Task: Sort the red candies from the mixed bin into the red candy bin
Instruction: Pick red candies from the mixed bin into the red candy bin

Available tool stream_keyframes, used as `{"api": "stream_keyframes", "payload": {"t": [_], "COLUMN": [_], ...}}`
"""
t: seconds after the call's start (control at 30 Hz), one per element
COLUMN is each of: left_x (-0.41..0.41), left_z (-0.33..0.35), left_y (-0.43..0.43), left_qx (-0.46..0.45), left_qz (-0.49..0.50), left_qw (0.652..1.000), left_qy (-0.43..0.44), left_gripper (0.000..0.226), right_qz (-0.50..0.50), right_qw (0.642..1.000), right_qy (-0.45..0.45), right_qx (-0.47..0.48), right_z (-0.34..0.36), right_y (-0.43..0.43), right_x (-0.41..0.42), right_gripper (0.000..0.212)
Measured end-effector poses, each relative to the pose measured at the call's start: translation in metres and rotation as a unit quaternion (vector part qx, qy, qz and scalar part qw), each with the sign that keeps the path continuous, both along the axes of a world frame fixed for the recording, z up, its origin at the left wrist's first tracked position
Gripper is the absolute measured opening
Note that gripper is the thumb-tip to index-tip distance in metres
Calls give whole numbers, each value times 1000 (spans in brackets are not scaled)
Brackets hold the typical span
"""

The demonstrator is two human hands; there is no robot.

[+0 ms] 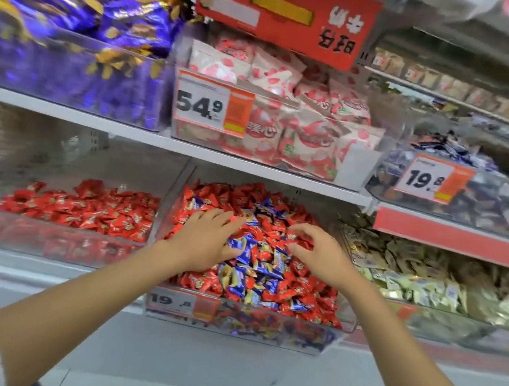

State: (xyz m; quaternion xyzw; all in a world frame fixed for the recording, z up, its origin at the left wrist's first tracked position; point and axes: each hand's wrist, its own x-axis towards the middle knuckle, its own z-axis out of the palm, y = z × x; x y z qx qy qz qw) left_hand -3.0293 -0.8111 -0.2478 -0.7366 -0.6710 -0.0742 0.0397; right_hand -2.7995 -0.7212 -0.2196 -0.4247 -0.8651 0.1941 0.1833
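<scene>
The mixed bin (243,331), a clear plastic box on the lower shelf, holds a heap of red candies (311,301) with blue candies (258,265) among them. To its left stands the red candy bin (56,236), filled only with red wrapped candies (89,211). My left hand (208,241) lies palm down on the left side of the mixed heap, fingers spread over red candies. My right hand (318,255) hovers over the right side with fingers curled like a claw, touching the candies. Whether either hand holds a candy is hidden under the fingers.
A bin of pale gold candies (425,281) sits right of the mixed bin. The upper shelf (189,150) overhangs close above, carrying purple packs (74,51), strawberry packs (300,119) and a dark candy bin (464,194). Price tags (183,302) hang on the bin fronts.
</scene>
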Motion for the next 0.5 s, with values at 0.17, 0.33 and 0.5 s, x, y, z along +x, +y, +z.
{"api": "stream_keyframes", "payload": {"t": [0.17,0.33,0.5], "left_x": [0,-2,-10], "left_z": [3,4,8], "left_y": [17,17,4], "left_qx": [-40,12,51], "left_qz": [-11,-39,-33], "left_qw": [996,987,971], "left_qy": [-73,-154,-230], "left_gripper": [35,24,27], "right_qz": [3,42,57], "right_qw": [1000,997,998], "right_qy": [-6,-57,-26], "right_qx": [-28,-41,26], "right_z": [-2,-23,-32], "right_y": [-2,-14,-4], "right_x": [8,-5,-16], "right_gripper": [39,59,30]}}
